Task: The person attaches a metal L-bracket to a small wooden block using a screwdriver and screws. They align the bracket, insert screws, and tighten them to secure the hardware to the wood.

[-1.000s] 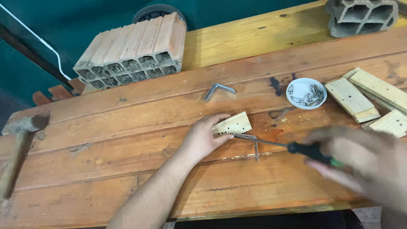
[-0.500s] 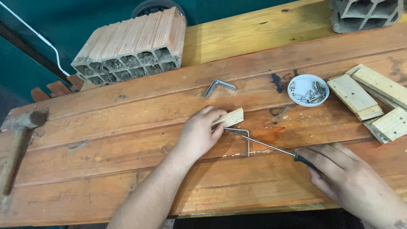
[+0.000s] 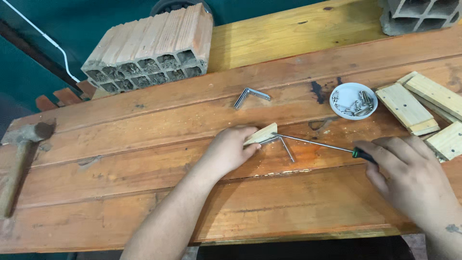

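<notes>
left hand (image 3: 230,150): curling closed over a small wood block (image 3: 262,134), pinning it tilted against the surface (image 3: 144,192); fingertips sitting on the block's near edge.
right hand (image 3: 414,180): wrapping shut around the dark handle of a screwdriver (image 3: 315,143); thin shaft lying low, pointing left, tip meeting the block.
bracket at block: metal angle bracket (image 3: 284,146) sitting just under the block's right end, one leg running toward the camera, touching or nearly touching the screwdriver tip; can't tell which.
spare bracket: second metal L-bracket (image 3: 251,96) lying flat, further up the planks, well apart from both hands.
screws: small white dish (image 3: 352,100) holding metal screws, up-right of the block, near the wood offcuts.
offcuts: several pale wood strips (image 3: 406,107) stacking loosely at the right edge, just beyond the right hand.
hammer: hammer (image 3: 21,156) resting at the far left edge.
bricks: red hollow brick (image 3: 151,45) at back left; grey block (image 3: 414,14) at back right.
</notes>
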